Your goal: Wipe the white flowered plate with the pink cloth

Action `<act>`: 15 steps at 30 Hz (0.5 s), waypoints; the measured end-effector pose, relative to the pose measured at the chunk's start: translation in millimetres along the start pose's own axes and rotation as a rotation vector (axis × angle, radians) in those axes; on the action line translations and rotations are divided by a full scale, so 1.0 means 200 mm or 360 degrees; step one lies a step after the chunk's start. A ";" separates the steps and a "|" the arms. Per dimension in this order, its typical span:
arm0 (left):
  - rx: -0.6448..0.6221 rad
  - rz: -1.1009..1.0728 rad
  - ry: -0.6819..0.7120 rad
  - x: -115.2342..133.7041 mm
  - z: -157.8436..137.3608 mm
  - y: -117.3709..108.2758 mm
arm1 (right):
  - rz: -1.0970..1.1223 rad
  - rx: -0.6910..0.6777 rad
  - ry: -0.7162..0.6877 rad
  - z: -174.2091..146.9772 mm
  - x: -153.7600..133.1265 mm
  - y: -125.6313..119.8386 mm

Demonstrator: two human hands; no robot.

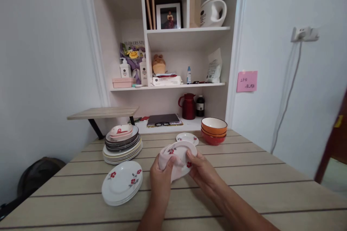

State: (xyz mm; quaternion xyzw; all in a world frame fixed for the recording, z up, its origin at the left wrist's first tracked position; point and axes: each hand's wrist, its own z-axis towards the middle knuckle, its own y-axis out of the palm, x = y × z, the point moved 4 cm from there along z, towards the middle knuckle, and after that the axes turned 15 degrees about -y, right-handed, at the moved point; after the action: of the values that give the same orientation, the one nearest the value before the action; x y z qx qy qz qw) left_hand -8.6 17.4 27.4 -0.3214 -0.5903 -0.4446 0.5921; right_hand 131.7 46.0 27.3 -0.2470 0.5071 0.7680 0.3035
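Observation:
Between my hands, a white plate with red flowers (183,148) is held tilted above the table. My left hand (162,175) grips a pale pink cloth (166,158) folded over the plate's left edge, its thumb pressing on the front. My right hand (203,169) pinches the plate's right rim, thumb on the face and fingers behind. Just beyond lies another flowered plate (187,138), flat on the table. Left of my hands sits a stack of matching flowered plates (121,182).
A taller stack of mixed plates (123,151) with a pink dish (121,131) on top stands at the back left. Orange and red bowls (213,130) are nested at the back right. Behind the wooden table (244,187) are shelves (168,88) and a red jug (188,106).

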 end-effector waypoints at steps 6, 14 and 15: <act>0.0058 0.0034 -0.0117 -0.04 0.01 0.00 | -0.0466 -0.0046 0.0002 -0.01 -0.03 -0.02; 0.0052 0.0377 0.0450 0.03 -0.04 0.00 | -0.1618 -0.0394 -0.0905 0.01 -0.17 0.00; 0.0028 0.0475 0.0582 0.04 -0.05 0.00 | -0.1706 -0.0463 -0.0994 0.01 -0.18 0.00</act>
State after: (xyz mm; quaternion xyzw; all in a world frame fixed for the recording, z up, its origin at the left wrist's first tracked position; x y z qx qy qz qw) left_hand -4.9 8.0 33.8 -0.3141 -0.4229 -0.3978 0.7511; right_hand 156.5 39.2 53.2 -0.2695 0.0913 0.6063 0.7426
